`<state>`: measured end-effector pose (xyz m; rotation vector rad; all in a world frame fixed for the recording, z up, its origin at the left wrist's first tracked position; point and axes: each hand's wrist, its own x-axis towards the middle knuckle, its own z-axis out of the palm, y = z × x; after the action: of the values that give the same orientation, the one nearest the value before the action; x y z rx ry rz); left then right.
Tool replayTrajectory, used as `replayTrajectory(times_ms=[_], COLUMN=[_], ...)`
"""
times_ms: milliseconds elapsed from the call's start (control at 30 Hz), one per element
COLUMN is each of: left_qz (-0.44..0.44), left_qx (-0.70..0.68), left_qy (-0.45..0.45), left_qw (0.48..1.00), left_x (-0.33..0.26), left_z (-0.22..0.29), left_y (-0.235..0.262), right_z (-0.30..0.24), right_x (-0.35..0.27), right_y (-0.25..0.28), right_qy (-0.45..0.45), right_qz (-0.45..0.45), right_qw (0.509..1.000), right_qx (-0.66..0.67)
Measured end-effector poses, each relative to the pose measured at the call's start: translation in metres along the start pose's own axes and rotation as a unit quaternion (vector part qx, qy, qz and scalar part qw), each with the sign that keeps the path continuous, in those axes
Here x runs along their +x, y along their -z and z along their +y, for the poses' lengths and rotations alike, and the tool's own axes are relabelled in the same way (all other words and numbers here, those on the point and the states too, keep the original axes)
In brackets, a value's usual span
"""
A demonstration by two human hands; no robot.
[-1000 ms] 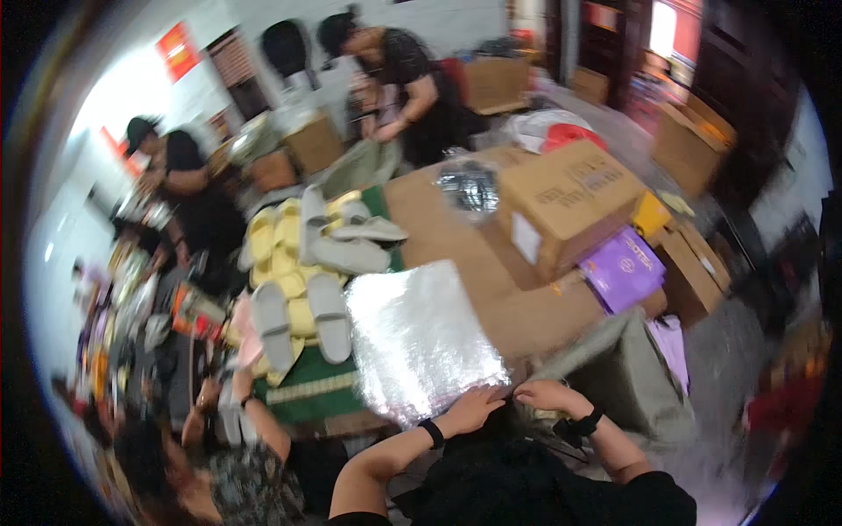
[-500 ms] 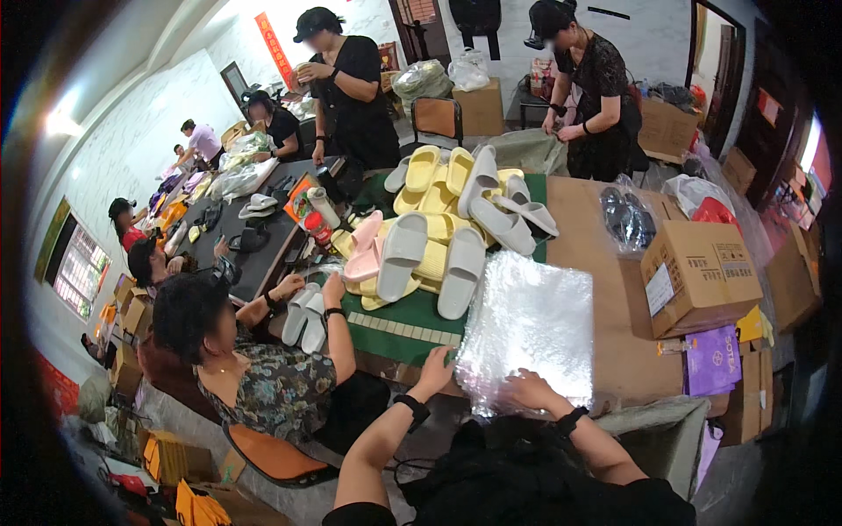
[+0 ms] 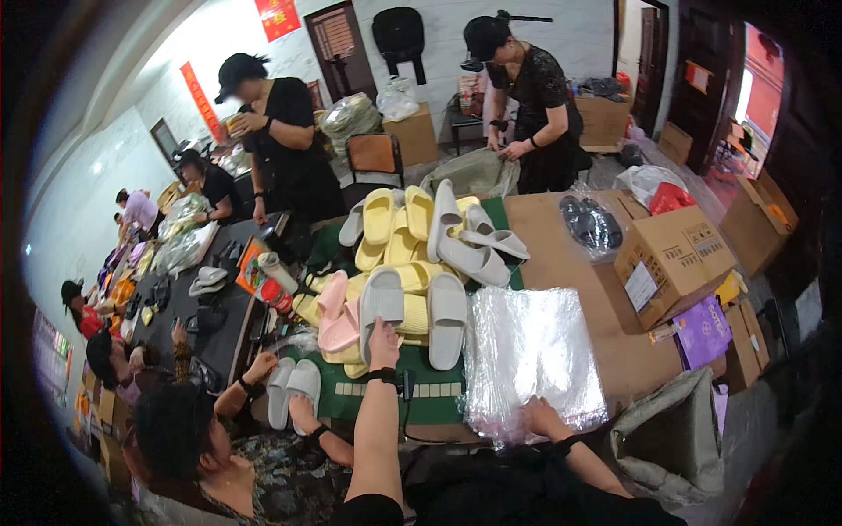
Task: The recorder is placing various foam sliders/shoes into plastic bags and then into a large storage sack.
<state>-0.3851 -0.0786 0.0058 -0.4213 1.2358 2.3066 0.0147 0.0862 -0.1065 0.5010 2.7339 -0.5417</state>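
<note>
My left hand is stretched out to the slipper pile, its fingers closed on the near end of a grey slipper. That slipper rests on the pile beside another grey slipper. A pair of pink slippers and several yellow slippers lie around and behind it. My right hand is at the near edge of a stack of clear plastic bags, fingers bent and closed on the crinkled film there. Its fingertips are slightly blurred.
On my left a co-worker handles a grey-white slipper pair. A cardboard box and bagged black slippers stand right on the brown table. An open woven sack is at my lower right. A row of pale tiles lies on the green mat.
My left hand has left the bag stack and reached forward and left onto a grey slipper. My right hand stays at the bags' near edge. The view has turned to the right.
</note>
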Motion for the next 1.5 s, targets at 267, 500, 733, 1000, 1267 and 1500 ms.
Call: replayTrajectory(times_ms=[267, 500, 733, 1000, 1267, 1500], left_qz=[-0.261, -0.334, -0.311, -0.314, -0.195, -0.366], left_qx=[-0.031, -0.086, -0.162, -0.117, -0.039, 0.722], left_qy=[-0.079, 0.051, 0.225, 0.302, 0.293, -0.244], left_qw=[0.962, 0.937, 0.909, 0.893, 0.935, 0.534], left_x=[-0.054, -0.209, -0.260, -0.262, -0.170, -0.215], left_z=[0.004, 0.003, -0.033, -0.095, -0.208, -0.221], left_y=[-0.075, -0.148, -0.172, -0.177, -0.102, -0.011], right_z=[0.000, 0.013, -0.001, 0.050, 0.106, 0.085], right_x=[-0.001, 0.006, -0.007, -0.016, -0.017, -0.019], right_y=[-0.019, 0.004, 0.124, 0.136, 0.095, 0.110], right_qy=[-0.035, 0.020, -0.120, -0.113, -0.257, -0.278], right_qz=[0.054, 0.023, 0.207, 0.313, 0.386, 0.288], right_qw=[0.998, 1.000, 0.747, 0.560, 0.793, 0.872], right_qx=[-0.027, -0.006, 0.620, 0.759, 0.396, 0.281])
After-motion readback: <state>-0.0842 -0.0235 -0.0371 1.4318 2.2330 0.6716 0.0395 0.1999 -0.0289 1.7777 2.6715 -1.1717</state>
